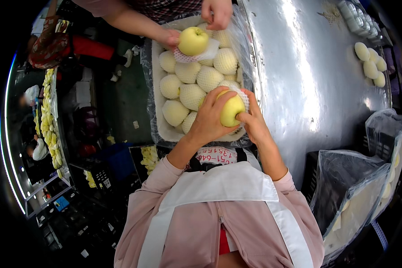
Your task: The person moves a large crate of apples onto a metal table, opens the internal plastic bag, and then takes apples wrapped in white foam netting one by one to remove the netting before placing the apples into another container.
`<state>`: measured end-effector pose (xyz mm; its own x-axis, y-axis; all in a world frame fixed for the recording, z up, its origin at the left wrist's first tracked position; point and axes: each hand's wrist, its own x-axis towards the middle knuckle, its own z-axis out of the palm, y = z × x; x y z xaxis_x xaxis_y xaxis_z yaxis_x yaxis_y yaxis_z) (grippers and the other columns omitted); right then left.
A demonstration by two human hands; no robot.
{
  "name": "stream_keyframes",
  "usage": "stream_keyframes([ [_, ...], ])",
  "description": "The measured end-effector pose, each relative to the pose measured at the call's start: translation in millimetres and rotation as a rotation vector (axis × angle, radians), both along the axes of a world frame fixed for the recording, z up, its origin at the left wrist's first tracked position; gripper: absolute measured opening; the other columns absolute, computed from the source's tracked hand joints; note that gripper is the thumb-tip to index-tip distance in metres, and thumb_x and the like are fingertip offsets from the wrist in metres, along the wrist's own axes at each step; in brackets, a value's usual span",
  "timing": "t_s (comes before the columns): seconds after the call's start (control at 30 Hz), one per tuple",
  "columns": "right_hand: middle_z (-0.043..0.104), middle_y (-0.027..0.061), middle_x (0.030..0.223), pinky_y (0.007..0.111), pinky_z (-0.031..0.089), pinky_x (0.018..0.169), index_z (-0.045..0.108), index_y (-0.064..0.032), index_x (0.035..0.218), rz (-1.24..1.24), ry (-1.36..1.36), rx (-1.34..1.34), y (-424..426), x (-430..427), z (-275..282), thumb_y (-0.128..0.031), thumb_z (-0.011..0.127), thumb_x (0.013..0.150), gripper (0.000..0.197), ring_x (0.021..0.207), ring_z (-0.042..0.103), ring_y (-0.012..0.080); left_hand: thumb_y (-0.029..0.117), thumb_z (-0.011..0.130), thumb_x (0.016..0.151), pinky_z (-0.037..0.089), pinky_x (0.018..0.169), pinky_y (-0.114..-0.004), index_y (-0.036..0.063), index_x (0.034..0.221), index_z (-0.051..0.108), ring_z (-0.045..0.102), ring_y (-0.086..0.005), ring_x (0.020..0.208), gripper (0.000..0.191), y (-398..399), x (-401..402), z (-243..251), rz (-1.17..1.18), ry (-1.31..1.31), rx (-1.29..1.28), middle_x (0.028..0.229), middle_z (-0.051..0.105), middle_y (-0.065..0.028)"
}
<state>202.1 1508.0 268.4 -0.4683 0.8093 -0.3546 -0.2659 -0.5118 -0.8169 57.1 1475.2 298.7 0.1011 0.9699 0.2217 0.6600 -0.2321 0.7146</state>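
Note:
Between my two hands is a yellow-green apple (231,110), held over the near right corner of a lined crate (158,117). My left hand (207,115) wraps its left side with the fingers over the top. My right hand (253,117) grips the right side, its thumb pressed by the hollow in the fruit. White foam netting (243,97) shows along the apple's far right side. Below lie several fruits in foam net sleeves (191,96). At the crate's far end, another person's hand (169,37) holds a second yellow-green apple (193,41) with a pink-and-white foam net (191,57) beneath it.
To the right stretches a shiny metal table (284,83). Several sleeved fruits (370,63) and stacked clear plastic packs (360,20) sit at its far right. Plastic-lined crates (351,187) stand at my right. A co-worker's other hand (217,13) hovers over the crate's far end.

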Motion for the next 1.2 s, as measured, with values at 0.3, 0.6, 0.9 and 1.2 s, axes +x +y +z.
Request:
stream_keyframes([
  [0.3, 0.044, 0.0129, 0.121, 0.03, 0.033, 0.096, 0.033, -0.0023, 0.129, -0.021, 0.216, -0.104, 2.8, 12.3, 9.8, -0.005, 0.053, 0.067, 0.065, 0.114, 0.042, 0.0209, 0.012, 0.083, 0.051, 0.043, 0.088, -0.032, 0.0059, 0.122, 0.04, 0.05, -0.0214, 0.105, 0.083, 3.8, -3.3, 1.2, 0.071, -0.281, -0.217, 0.114, 0.049, -0.0103],
  [0.6, 0.042, 0.0116, 0.118, 0.03, 0.033, 0.095, 0.036, -0.0024, 0.126, 0.009, -0.048, 0.075, 0.5, 5.1, -7.3, -0.007, 0.064, 0.068, 0.064, 0.111, 0.042, 0.0205, 0.014, 0.083, 0.053, 0.042, 0.089, -0.033, 0.005, 0.122, 0.039, 0.049, -0.0236, 0.106, 0.082, -0.3, -2.4, -6.1, 0.06, -0.171, -0.114, 0.116, 0.046, -0.0118],
  [0.9, 0.048, 0.0097, 0.113, 0.029, 0.033, 0.095, 0.039, -0.0035, 0.124, -0.021, 0.243, -0.108, 1.0, 17.1, -4.4, -0.002, 0.055, 0.073, 0.053, 0.108, 0.045, 0.0199, 0.016, 0.082, 0.053, 0.037, 0.095, -0.036, 0.0027, 0.124, 0.037, 0.044, -0.0283, 0.115, 0.085, -5.3, -5.1, -3.0, 0.09, -0.467, -0.334, 0.122, 0.045, -0.0138],
  [1.2, 0.05, 0.0107, 0.116, 0.029, 0.042, 0.084, 0.053, -0.0047, 0.113, -0.069, -0.366, 0.549, 0.9, 4.8, -15.0, -0.005, 0.059, 0.079, 0.034, 0.098, 0.052, 0.0179, 0.014, 0.082, 0.055, 0.038, 0.093, -0.03, 0.0015, 0.124, 0.043, 0.045, -0.0151, 0.111, 0.08, -3.8, -16.4, -6.0, -0.232, -0.943, -0.452, 0.118, 0.049, -0.0075],
])
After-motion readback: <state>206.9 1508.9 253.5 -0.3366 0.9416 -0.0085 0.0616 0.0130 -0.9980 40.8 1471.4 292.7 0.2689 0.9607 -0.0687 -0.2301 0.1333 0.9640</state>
